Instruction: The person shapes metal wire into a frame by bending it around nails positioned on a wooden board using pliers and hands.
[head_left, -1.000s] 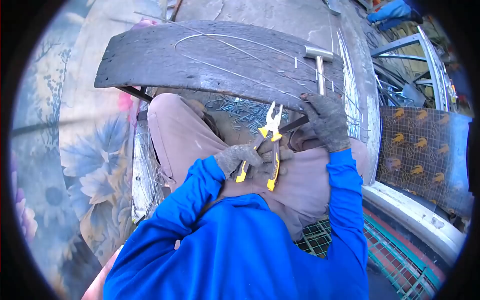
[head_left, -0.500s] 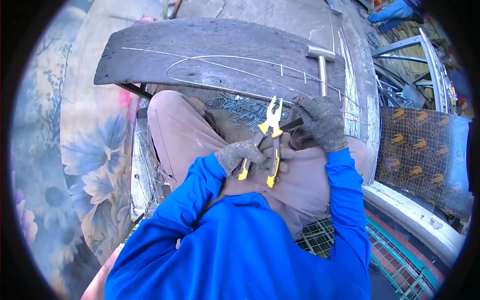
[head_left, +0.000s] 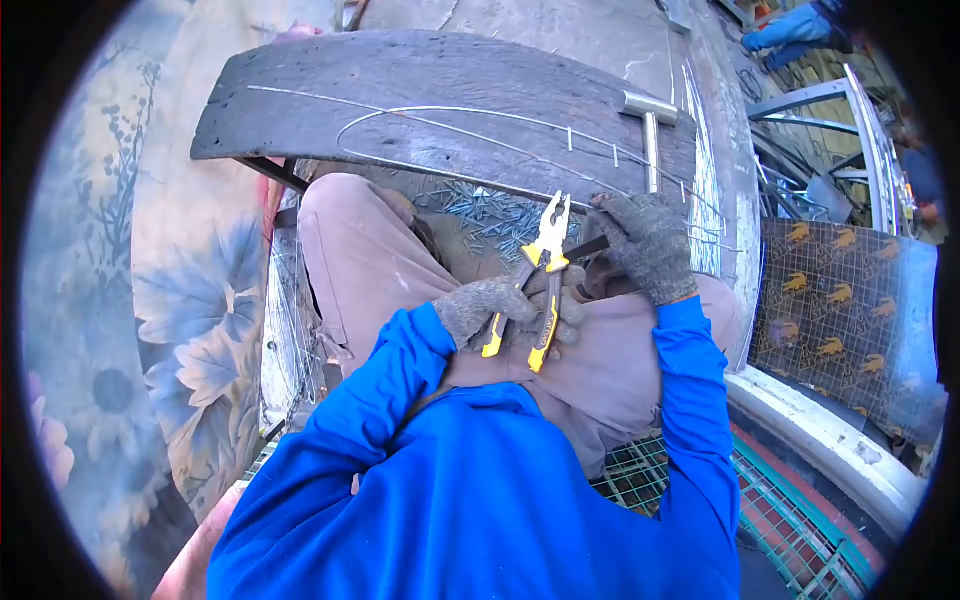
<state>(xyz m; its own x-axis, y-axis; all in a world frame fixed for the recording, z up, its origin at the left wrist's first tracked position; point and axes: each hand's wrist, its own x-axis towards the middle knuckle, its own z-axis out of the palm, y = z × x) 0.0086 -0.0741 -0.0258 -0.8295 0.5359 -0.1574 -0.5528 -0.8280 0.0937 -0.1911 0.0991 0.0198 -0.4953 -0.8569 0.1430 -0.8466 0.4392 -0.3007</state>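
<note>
Pliers with black-and-yellow handles point(head_left: 551, 300) rest in my gloved left hand point(head_left: 500, 308), above my lap. Their jaws point up toward the board's near edge and are slightly apart. Fingers of this hand wrap the left handle and reach behind the right one. A thin metal wire point(head_left: 440, 168), bent into a long narrow loop, lies over the dark wooden board point(head_left: 400, 75). My gloved right hand point(head_left: 648, 245) is at the board's near right edge, its fingertips pinched at the wire's lower strand. The exact contact is partly hidden by the fingers.
A metal hammer point(head_left: 652, 150) lies on the board's right end. Many short metal pieces point(head_left: 480, 215) are scattered on the ground beneath the board. Long thin wires point(head_left: 705, 170) lie to the right. Metal frames point(head_left: 860, 140) and a patterned sheet point(head_left: 840, 320) stand farther right.
The pliers have tilted a little to the right, and their handles have come slightly closer together. My right hand stays almost where it was. The view has shifted slightly.
</note>
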